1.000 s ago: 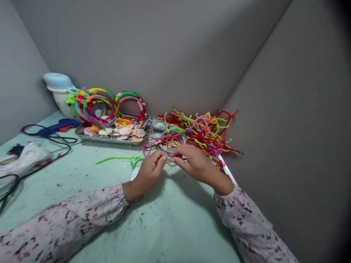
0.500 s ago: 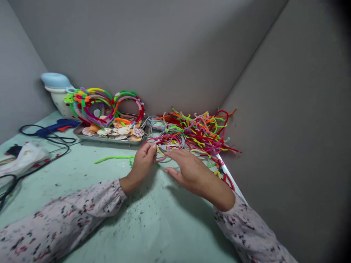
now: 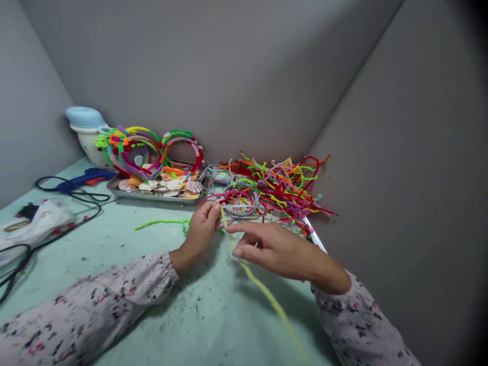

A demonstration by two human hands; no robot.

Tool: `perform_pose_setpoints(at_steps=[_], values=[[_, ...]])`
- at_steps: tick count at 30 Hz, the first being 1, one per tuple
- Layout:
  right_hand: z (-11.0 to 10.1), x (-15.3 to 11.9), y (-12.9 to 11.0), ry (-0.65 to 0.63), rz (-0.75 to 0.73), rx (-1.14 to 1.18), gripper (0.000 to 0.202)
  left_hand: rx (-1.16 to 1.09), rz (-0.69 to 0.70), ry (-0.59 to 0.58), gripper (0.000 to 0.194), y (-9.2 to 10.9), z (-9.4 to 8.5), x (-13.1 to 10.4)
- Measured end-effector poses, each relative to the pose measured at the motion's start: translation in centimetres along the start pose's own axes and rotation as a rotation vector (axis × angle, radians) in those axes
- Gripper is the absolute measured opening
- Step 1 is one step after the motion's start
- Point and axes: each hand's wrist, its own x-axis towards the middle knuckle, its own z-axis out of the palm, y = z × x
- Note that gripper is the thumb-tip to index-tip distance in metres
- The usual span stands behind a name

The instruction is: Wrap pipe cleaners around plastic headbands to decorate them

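Pipe cleaners lie behind the strand, a tray left.

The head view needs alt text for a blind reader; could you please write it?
A left hand pinches a fuzzy yellow strand, the right hand close by. Beyond are a tray of shells, colourful hoops and a heap of strands.

Inscriptions: no text, label, brand, number or sign is legible on any surface, as viewed from where I stand in the room.
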Motion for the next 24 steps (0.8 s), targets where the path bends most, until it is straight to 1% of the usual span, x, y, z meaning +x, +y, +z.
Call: perform_pose_setpoints(at_steps=[2,3,4,5,7,9,11,12,15,17,22,24], values=[[-0.9,-0.6,-0.4,-0.066,-0.041,-0.043,0.027,0.023,0.008,0.000,0.029,-0.2,0.0,-0.1],[-1.2,-0.8,-0.3,-0.075,-0.076,-0.065,0.024,0.038,0.011,0.000,0.029,-0.3,0.1,-0.1],[-1.5,-0.8,-0.2,-0.033,-0.116,-0.082,0.022,0.054,0.012,-0.003,0.028,-0.3,0.1,-0.1],[-1.7,-0.7,0.2,0.047,-0.163,-0.113,0.022,0.066,0.013,-0.007,0.027,-0.2,0.2,-0.2],[-1.9,-0.2,1.4,0.241,-0.185,-0.217,0.026,0.074,0.012,-0.015,0.027,0.0,0.2,-0.3],[-1.8,0.8,2.8,0.358,-0.235,-0.347,0.032,0.071,0.011,-0.018,0.028,0.2,0.3,-0.4],[-1.4,1.7,4.1,0.383,-0.296,-0.396,0.042,0.077,0.004,-0.022,0.029,0.3,0.4,-0.4],[-1.1,2.2,4.6,0.383,-0.317,-0.412,0.041,0.083,0.002,-0.027,0.029,0.4,0.4,-0.5],[0.0,3.1,5.2,0.397,-0.325,-0.435,0.033,0.092,0.007,-0.044,0.030,0.4,0.4,-0.6],[0.9,3.5,5.3,0.413,-0.318,-0.479,0.032,0.088,0.014,-0.054,0.029,0.4,0.5,-0.7],[2.6,4.2,5.6,0.524,-0.296,-0.621,0.019,0.059,0.000,-0.080,0.029,0.4,0.6,-0.9],[2.9,4.3,5.8,0.555,-0.306,-0.650,0.018,0.061,-0.002,-0.090,0.030,0.4,0.6,-0.9]])
